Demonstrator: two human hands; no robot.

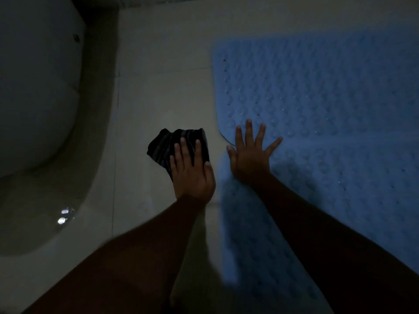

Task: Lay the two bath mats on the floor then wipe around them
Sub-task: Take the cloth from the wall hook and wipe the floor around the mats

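A blue bath mat (328, 114) with a bumpy surface lies flat on the pale tiled floor (158, 87) and fills the right side of the view. My right hand (250, 152) rests on its left edge, palm down, fingers spread. Just left of the mat, my left hand (192, 171) presses flat on a dark striped cloth (167, 143) lying on the tiles. Only one mat is in view. The room is dim.
A white toilet (34, 98) stands at the left, its rounded base reaching toward the tiles beside the cloth. A strip of bare floor runs between the toilet and the mat. A dark wall edge (102, 5) crosses the top left.
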